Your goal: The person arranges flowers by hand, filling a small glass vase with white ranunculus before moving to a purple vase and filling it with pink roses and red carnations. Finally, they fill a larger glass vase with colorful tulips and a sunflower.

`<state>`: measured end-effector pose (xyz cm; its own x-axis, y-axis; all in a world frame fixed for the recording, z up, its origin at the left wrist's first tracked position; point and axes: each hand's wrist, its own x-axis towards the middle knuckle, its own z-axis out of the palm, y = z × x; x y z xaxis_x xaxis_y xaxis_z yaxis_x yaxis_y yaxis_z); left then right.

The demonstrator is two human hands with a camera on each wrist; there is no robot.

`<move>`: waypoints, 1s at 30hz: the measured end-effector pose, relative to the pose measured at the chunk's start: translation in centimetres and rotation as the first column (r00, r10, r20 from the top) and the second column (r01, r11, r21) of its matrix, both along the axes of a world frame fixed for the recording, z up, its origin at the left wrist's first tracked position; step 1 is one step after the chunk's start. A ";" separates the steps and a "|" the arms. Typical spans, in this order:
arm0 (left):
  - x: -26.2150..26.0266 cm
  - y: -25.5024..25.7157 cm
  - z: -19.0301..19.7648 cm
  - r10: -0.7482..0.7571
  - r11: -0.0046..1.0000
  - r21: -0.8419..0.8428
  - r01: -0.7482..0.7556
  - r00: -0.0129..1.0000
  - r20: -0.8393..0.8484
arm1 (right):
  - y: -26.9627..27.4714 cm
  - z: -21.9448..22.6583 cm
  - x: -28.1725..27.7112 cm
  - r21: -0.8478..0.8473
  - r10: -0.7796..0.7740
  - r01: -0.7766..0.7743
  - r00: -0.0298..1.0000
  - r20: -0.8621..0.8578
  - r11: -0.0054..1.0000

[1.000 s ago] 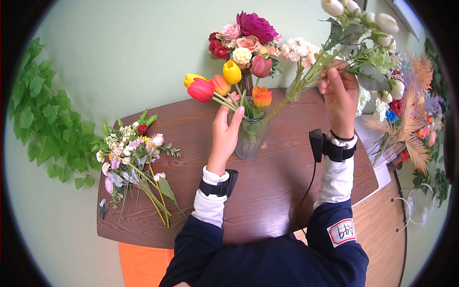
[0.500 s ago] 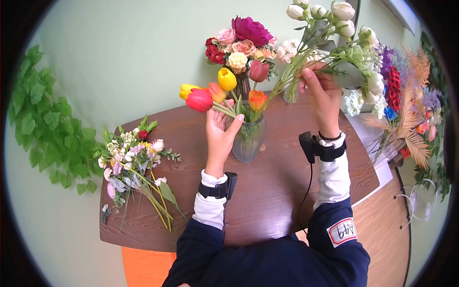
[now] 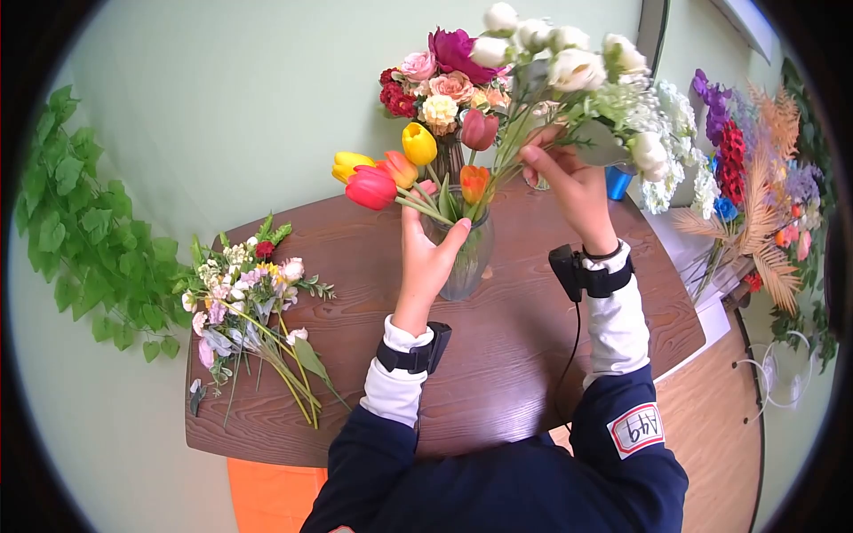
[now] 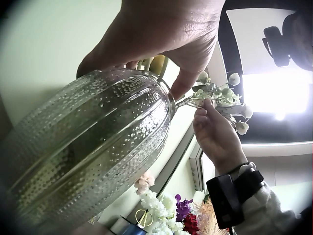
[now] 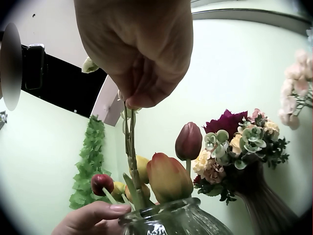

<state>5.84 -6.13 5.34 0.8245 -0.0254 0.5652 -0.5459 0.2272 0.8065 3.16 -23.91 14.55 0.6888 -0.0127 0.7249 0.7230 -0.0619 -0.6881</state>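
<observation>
My right hand (image 3: 576, 188) pinches the stems of a spray of white artificial flowers (image 3: 576, 69) between thumb and fingers. The stems (image 5: 130, 142) slant down to the mouth of a ribbed glass vase (image 3: 468, 262). Around the neck of this vase, my left hand (image 3: 426, 262) spreads thumb and fingers, gripping it near the rim. Red, yellow and orange tulips (image 3: 371, 186) stand in the vase and lean left over that hand. From the left wrist view, the left hand (image 4: 166, 34) spans the vase mouth, with the right hand (image 4: 217, 134) beyond it.
Behind the vase stands a mixed bouquet (image 3: 453, 80) in a dark vase. Loose flower stems (image 3: 253, 306) lie at the table's left. More flowers (image 3: 755, 195) crowd the right side, and green leafy vines (image 3: 98, 231) hang on the left wall.
My right hand has come left and lower with the white flowers, bringing their heads in front of the back bouquet. The left hand stays at the vase, shifting slightly right.
</observation>
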 end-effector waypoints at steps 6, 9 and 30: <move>0.3 -0.8 -0.6 0.029 0.999 -0.018 -0.030 0.997 -0.071 | 0.2 -1.8 0.4 -0.097 0.032 -0.040 0.996 -0.087 0.994; 0.6 -1.2 -1.1 0.122 0.993 0.008 -0.121 0.992 -0.034 | 0.7 -2.6 0.2 -0.107 -0.004 -0.011 0.991 -0.137 0.994; 0.0 -0.7 -0.2 0.114 0.993 0.015 -0.114 0.994 0.000 | 1.2 -4.9 -0.1 0.015 -0.134 0.139 0.972 -0.193 0.990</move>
